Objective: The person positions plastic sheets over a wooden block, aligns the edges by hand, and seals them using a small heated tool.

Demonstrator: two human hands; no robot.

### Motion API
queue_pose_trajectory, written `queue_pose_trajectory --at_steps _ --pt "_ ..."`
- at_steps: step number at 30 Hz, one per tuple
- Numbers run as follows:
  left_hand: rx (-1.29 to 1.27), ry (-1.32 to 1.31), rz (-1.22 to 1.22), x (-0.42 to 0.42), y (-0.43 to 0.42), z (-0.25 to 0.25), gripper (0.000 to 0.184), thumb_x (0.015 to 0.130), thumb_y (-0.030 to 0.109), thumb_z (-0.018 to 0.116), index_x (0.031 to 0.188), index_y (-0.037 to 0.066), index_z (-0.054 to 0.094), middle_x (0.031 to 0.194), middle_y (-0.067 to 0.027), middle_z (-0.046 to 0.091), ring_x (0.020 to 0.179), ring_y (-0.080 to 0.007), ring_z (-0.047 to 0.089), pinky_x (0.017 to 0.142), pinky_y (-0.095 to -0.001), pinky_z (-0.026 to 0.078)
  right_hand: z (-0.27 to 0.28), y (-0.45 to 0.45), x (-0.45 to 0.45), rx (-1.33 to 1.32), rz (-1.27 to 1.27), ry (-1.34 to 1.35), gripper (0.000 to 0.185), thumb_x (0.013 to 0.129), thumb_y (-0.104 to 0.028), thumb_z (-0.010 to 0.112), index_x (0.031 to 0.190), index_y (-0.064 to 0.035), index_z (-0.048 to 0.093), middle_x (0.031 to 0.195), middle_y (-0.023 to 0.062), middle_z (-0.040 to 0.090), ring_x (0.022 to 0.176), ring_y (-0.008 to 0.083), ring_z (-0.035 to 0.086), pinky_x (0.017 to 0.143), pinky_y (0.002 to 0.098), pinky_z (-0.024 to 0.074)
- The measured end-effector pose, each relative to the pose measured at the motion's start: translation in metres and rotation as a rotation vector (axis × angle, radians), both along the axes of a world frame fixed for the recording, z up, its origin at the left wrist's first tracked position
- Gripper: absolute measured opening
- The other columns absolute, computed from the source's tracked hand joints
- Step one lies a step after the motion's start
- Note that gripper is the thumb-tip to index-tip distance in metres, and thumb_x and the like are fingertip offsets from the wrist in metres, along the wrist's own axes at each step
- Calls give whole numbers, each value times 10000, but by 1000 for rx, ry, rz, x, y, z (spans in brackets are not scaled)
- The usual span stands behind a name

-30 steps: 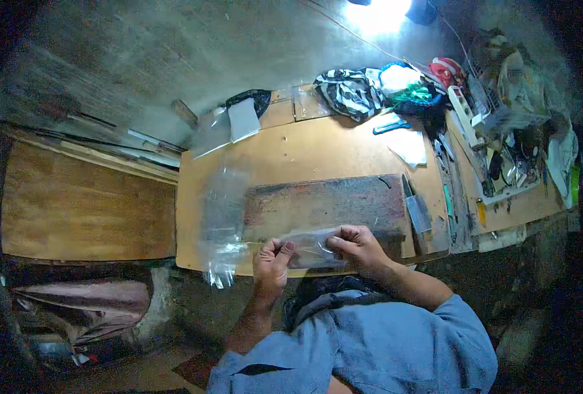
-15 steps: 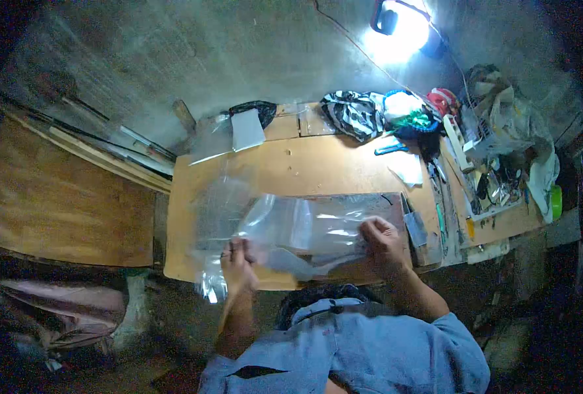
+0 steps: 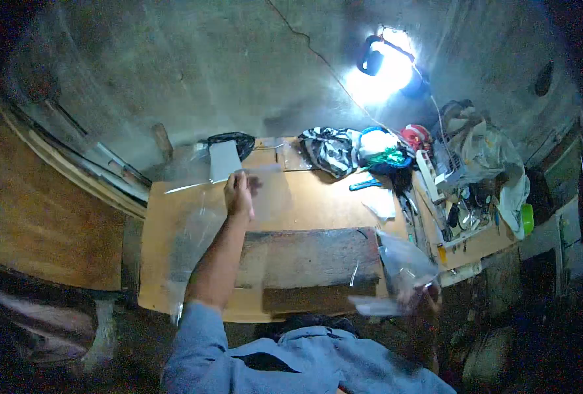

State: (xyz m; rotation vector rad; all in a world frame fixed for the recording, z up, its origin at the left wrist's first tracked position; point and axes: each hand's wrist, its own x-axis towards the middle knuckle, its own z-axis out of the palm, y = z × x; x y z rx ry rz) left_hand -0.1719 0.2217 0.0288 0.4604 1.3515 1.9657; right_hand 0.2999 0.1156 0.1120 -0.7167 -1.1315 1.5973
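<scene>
My right hand (image 3: pixel 424 297), smeared by motion, is closed on a crumpled clear plastic sheet (image 3: pixel 406 259) beyond the right end of a weathered grey board (image 3: pixel 311 253). Part of the sheet hangs leftward over the table's front edge. My left hand (image 3: pixel 240 194) reaches to the back left of the table, its fingers pinched together just below a white sheet (image 3: pixel 225 161). A faint see-through patch shows beside those fingers; what they hold is unclear. More clear plastic (image 3: pixel 196 240) lies on the table's left side, partly behind my left forearm.
The wooden table (image 3: pixel 317 200) carries a zebra-striped bundle (image 3: pixel 331 150), a blue-handled tool (image 3: pixel 365 184) and a white tray (image 3: pixel 469 231) of small tools. A bright lamp (image 3: pixel 386 72) hangs at the wall. A wooden panel (image 3: pixel 55 223) stands on the left.
The plastic sheet that was stretched between both hands over the board has swung right with my right hand. My left hand has moved up and away to the table's back left.
</scene>
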Motion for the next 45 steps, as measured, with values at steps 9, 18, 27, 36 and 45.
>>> queue_pose_trajectory --at_steps 9,18,27,36,45 --pt "-17 440 -34 46 29 -27 386 956 209 564 1247 -34 488 1232 -123 564 1146 -177 526 976 -313 410 -5 -17 -35 -170 -74 -505 131 923 -108 600 929 9 658 763 66 647 611 125 588 541 283 475" --pt "-231 522 -581 187 -188 67 279 954 243 592 1081 -4 617 922 -44 645 855 -130 598 810 -277 486 -35 -12 -107 74 404 -544 85 891 -65 642 923 13 656 807 40 647 746 106 583 681 270 490" --pt "-310 53 -426 190 -224 40 245 981 200 546 894 -3 653 795 -34 658 740 -86 589 684 -243 474 -34 -25 -126 -26 644 -403 113 905 -52 625 994 12 656 925 19 664 863 79 571 785 255 478" --pt "-252 63 -484 200 -215 47 227 942 220 616 1027 9 602 852 -56 661 778 -101 620 701 -265 514 -43 -15 -109 42 569 -477 112 875 -101 679 883 6 648 784 -14 612 736 59 518 659 244 454" --pt "-153 77 -312 197 -210 25 131 961 163 573 898 49 581 775 -42 638 738 -113 582 692 -273 478 -28 -8 -110 -122 483 -312 74 886 -74 655 852 -16 623 720 -23 569 667 63 499 590 238 426"
